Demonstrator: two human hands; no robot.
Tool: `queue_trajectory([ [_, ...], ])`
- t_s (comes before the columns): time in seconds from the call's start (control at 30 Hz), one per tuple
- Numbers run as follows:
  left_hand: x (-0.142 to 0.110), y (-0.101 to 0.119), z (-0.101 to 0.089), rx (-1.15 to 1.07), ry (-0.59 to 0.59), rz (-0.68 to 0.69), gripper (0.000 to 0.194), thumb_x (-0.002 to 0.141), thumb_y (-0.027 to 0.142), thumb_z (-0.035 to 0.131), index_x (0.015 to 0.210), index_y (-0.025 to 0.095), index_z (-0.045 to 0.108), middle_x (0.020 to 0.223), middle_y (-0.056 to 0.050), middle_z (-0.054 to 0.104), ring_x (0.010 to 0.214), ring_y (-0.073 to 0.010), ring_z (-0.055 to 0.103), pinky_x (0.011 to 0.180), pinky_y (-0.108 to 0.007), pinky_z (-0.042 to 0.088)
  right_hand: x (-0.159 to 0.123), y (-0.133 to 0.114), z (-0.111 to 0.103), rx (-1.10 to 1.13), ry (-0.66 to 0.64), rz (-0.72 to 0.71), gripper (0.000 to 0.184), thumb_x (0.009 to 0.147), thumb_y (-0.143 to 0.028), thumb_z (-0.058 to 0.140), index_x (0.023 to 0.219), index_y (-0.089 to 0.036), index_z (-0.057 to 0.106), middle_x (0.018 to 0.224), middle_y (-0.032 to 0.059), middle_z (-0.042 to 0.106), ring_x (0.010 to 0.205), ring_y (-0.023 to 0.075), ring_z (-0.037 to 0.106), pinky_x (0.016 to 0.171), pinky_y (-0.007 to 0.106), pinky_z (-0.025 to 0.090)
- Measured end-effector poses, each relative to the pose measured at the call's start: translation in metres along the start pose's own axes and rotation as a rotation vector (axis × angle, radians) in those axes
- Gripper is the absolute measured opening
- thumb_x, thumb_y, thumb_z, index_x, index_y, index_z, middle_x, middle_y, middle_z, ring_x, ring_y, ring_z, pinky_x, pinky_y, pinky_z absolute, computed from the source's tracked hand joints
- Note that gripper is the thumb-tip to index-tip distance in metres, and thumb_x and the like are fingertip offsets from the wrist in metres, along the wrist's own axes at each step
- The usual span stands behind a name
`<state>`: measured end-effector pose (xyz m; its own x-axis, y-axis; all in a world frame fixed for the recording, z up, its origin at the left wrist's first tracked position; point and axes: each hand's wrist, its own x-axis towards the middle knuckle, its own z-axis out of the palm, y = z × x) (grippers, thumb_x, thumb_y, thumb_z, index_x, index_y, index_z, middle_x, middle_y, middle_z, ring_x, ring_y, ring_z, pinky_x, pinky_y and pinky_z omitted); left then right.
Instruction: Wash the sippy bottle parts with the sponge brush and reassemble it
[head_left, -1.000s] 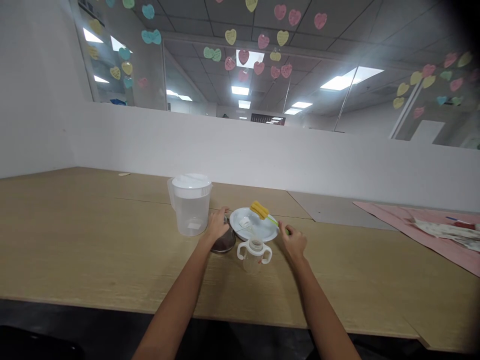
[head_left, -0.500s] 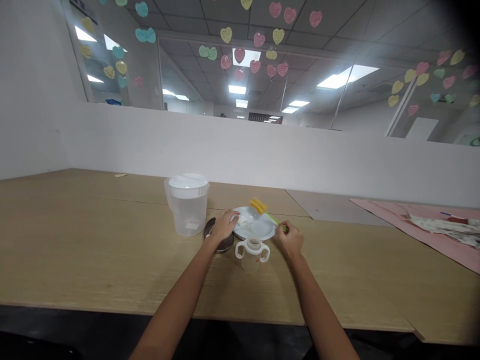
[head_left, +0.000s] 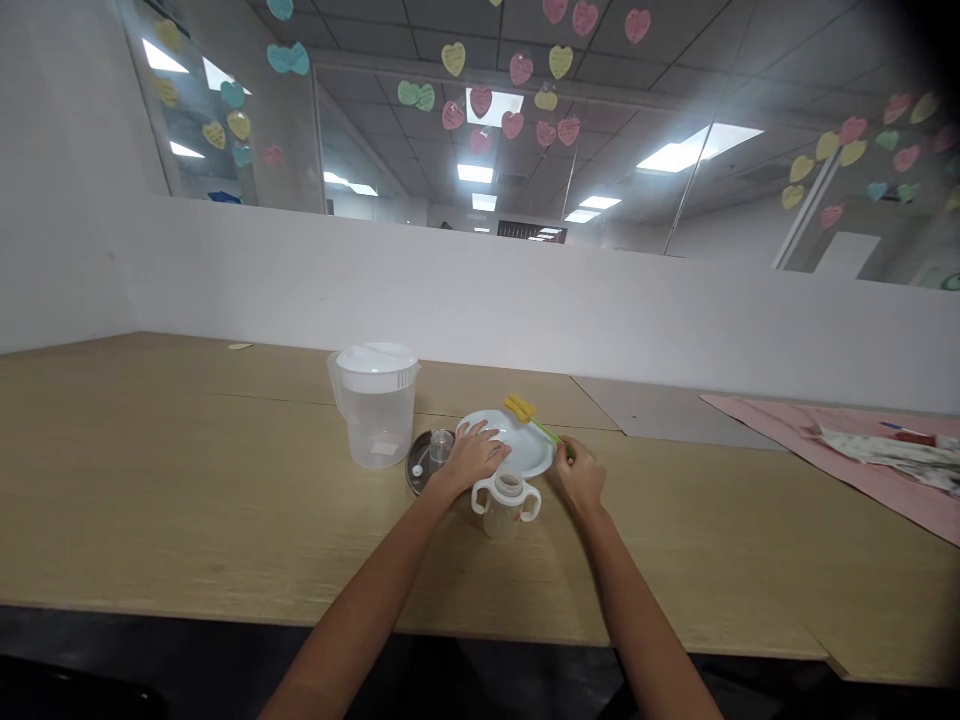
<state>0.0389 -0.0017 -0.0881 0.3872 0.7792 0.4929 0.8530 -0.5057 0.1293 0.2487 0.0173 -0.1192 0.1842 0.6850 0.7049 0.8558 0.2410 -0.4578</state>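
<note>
My left hand [head_left: 475, 455] lies over the near left part of a white plate [head_left: 529, 452], fingers curled down onto something small that I cannot make out. My right hand [head_left: 577, 478] is closed on the green handle of a bottle brush [head_left: 525, 413] whose yellow sponge head rests on the plate's far rim. A clear two-handled baby bottle [head_left: 505, 500] without its top stands upright between my hands. Left of the plate sits a small dark metal bowl [head_left: 422, 466] with a clear cap and small parts in it.
A clear plastic pitcher [head_left: 375, 404] with a white lid stands left of the bowl. A pink cloth [head_left: 825, 450] with patterned fabric and pens lies at the right. A grey mat [head_left: 667, 412] lies beyond the plate. A white partition wall [head_left: 525, 310] backs the wooden table [head_left: 187, 470].
My left hand moved right from the metal bowl onto the plate, uncovering the bowl. My right hand closed on the brush handle and stayed by the plate's right edge.
</note>
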Motion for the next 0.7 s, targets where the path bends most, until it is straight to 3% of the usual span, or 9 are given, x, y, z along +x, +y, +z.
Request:
queue_trajectory([
  [0.13,0.003,0.002,0.008,0.075,-0.071,-0.019,0.039,0.085,0.045,0.034,0.087,0.024,0.067,0.110,-0.005,0.060,0.111,-0.0249,0.046,0.097,-0.048,0.024,0.000,0.001,0.001,-0.004,0.005,0.004,0.037,0.076,-0.032,0.036,0.092,-0.016,0.065,0.087,0.0080,0.067,0.073,0.0191,0.059,0.065,0.027,0.039],
  [0.23,0.004,0.002,0.006,0.047,-0.088,-0.052,0.039,0.084,0.046,0.037,0.089,0.021,0.067,0.103,-0.007,0.063,0.103,-0.0234,0.051,0.095,-0.044,0.029,0.000,0.001,0.001,0.019,0.015,-0.007,0.037,0.076,-0.033,0.036,0.090,-0.016,0.066,0.087,0.0083,0.067,0.074,0.0193,0.059,0.065,0.027,0.039],
  [0.53,0.001,0.002,-0.005,-0.190,0.000,-0.141,0.034,0.083,0.038,0.041,0.099,0.018,0.063,0.107,-0.006,0.062,0.099,-0.0196,0.055,0.088,-0.030,0.037,0.000,-0.004,-0.007,0.039,0.016,0.051,0.037,0.073,-0.032,0.037,0.087,-0.015,0.067,0.081,0.0087,0.068,0.070,0.0194,0.059,0.061,0.026,0.037],
  [0.7,0.001,0.001,-0.006,-0.078,-0.084,-0.137,0.036,0.082,0.039,0.041,0.092,0.015,0.066,0.095,-0.010,0.066,0.093,-0.0219,0.057,0.086,-0.033,0.038,0.000,-0.005,-0.008,0.035,0.009,0.062,0.037,0.072,-0.033,0.037,0.086,-0.015,0.067,0.079,0.0089,0.068,0.069,0.0194,0.059,0.060,0.026,0.037],
])
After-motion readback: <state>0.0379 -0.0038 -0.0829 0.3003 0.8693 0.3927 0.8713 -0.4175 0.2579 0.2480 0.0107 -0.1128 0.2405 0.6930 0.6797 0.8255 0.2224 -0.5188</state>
